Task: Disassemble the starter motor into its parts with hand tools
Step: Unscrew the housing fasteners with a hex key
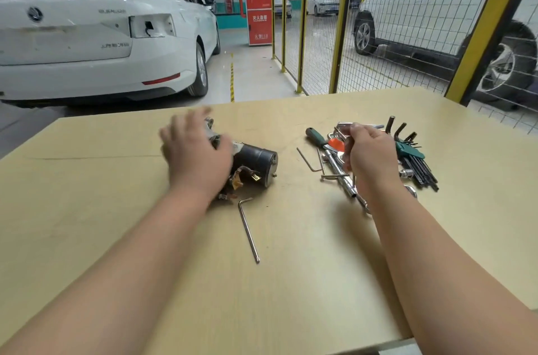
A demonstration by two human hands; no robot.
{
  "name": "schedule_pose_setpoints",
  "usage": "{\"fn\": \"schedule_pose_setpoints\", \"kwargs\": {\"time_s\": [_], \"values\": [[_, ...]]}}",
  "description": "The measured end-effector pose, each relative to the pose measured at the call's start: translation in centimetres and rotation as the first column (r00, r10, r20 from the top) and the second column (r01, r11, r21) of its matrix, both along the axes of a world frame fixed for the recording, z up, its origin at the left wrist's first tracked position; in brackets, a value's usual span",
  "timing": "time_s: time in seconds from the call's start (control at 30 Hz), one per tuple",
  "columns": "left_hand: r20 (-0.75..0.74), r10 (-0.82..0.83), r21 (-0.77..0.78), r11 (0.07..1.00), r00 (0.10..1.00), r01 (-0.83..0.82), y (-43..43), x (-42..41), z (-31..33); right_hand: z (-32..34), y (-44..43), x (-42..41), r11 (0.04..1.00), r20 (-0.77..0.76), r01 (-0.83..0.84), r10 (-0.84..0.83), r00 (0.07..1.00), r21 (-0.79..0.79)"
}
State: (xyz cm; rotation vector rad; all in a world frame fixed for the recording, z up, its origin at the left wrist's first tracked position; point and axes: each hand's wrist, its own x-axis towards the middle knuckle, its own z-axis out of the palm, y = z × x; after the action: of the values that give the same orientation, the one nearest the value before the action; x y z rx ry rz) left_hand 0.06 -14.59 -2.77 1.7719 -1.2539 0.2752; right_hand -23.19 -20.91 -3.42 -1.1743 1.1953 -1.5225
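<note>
Nearest, a long hex key lies on the surface; beyond, the left hand spreads over the starter motor, the right hand grips a silvery tool.

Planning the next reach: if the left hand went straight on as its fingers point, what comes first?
The left hand is over the starter motor, fingers aimed at the table's far edge. Past them only bare table shows, so the way looks free; blur hides its height.
</note>
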Motion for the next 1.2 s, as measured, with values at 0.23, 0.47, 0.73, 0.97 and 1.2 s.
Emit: {"fn": "schedule_pose_setpoints", "kwargs": {"time_s": [0.23, 0.47, 0.73, 0.97, 1.2], "values": [[-0.543, 0.066, 0.324, 0.936, 0.837, 0.137, -0.9, 5.2, -2.9, -1.3, 1.9, 3.2, 0.978, -0.673, -0.169, 0.042, 0.738, -0.125], [-0.246, 0.133, -0.036, 0.989, 0.960, -0.146, 2.8, 9.2, -1.2, -1.7, 2.1, 5.4, 0.962, -0.849, -0.160, -0.108, 0.517, -0.220], [-0.448, -0.333, 0.173, 0.878, 0.830, 0.446, 1.6, 8.7, -3.1, -1.9, 4.6, 6.7, 0.927, -0.918, -0.299, -0.101, 0.384, -0.227], [-0.244, -0.258, 0.483, 0.803, 0.935, 0.348, 6.1, 10.5, -1.3, -2.2, 2.5, 7.7, 0.909, -0.868, -0.410, 0.144, 0.476, -0.074], [-0.079, -0.248, 0.502, 0.827, 0.965, 0.254, 9.0, 9.4, -2.0, -2.5, 2.1, 7.3, 0.921, -0.785, -0.348, 0.084, 0.614, -0.173]]}}
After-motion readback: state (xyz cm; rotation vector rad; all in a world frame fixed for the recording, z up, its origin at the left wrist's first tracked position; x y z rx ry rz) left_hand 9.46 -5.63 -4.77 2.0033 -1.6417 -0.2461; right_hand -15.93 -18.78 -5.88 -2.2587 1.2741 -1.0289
